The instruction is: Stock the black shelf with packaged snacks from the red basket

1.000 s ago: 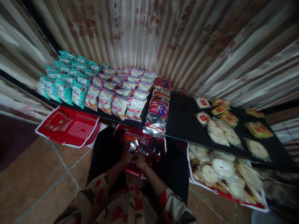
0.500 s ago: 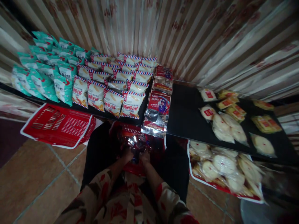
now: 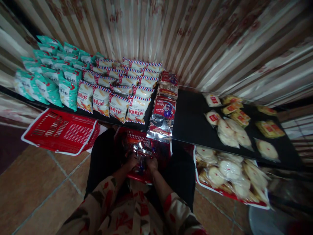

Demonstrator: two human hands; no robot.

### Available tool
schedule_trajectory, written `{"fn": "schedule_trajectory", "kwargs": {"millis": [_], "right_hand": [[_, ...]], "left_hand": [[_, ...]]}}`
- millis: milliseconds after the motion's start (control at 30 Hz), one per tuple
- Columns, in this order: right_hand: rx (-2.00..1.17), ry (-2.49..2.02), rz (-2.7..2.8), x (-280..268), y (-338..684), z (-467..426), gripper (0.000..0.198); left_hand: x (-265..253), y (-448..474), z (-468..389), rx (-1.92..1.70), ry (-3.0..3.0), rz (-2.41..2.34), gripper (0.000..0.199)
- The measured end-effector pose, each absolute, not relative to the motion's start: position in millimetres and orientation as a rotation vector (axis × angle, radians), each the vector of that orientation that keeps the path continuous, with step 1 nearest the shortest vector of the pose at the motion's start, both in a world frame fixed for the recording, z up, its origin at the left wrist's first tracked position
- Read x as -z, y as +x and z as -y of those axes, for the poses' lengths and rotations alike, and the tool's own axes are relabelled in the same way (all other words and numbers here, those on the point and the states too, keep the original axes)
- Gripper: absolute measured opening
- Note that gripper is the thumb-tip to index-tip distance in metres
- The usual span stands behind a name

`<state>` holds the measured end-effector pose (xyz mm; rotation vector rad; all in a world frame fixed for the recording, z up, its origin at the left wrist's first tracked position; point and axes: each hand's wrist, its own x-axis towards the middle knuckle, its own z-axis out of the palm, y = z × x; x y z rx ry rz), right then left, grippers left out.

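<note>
Between my knees stands a red basket [image 3: 140, 178] with shiny foil snack packets [image 3: 141, 150] inside. My left hand [image 3: 132, 161] reaches in from the left, its fingers closed on the foil packets. From the right, my right hand [image 3: 152, 163] is also closed on foil packets, close to the left hand. Dim light hides the fingertips. Just beyond the basket, red-and-silver packets [image 3: 163, 109] lie in a column on the black shelf [image 3: 189, 114], the nearest one by its front edge.
Teal snack bags [image 3: 67, 91] and white snack bags [image 3: 119, 106] stand in rows on the left. Round wrapped cakes [image 3: 227, 132] and yellow packets [image 3: 270, 129] lie on the right. Below are a tilted red basket [image 3: 61, 129] and a basket of wrapped cakes [image 3: 230, 169]. A striped curtain [image 3: 156, 36] hangs behind.
Both hands stay inside the basket and have shifted slightly. The foil packets between them have moved, with more silver showing. The view has turned a little to the right.
</note>
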<state>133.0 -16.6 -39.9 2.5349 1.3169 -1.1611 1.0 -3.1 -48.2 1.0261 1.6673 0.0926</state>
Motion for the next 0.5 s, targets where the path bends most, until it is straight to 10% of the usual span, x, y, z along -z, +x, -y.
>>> {"fn": "schedule_trajectory", "kwargs": {"millis": [500], "right_hand": [[1.515,2.953,-1.683,11.2,155.4,26.9,0.056]], "left_hand": [[6.5,2.9,-9.8,-0.501,0.698,-1.537,0.018]]}}
